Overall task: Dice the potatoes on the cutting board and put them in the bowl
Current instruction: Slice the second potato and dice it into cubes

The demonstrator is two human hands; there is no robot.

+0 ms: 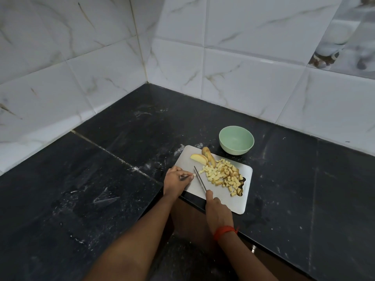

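Note:
A grey cutting board (233,197) lies on the black counter with a heap of diced potato (222,176) on its right half. Two or three uncut potato slices (199,158) lie at its far end. My left hand (175,180) rests on the board's left edge and pinches a small potato end piece (194,175) at its fingertips. My right hand (216,209) grips the handle of a knife (199,180), whose blade lies just right of that piece, between it and the heap. The pale green bowl (236,139) stands beyond the board and looks empty.
The black stone counter (101,189) runs into a corner of white marbled wall tiles (176,63). Its front edge cuts in right under the board's near corner. White specks dust the counter left of the board. My right wrist wears a red thread (224,232).

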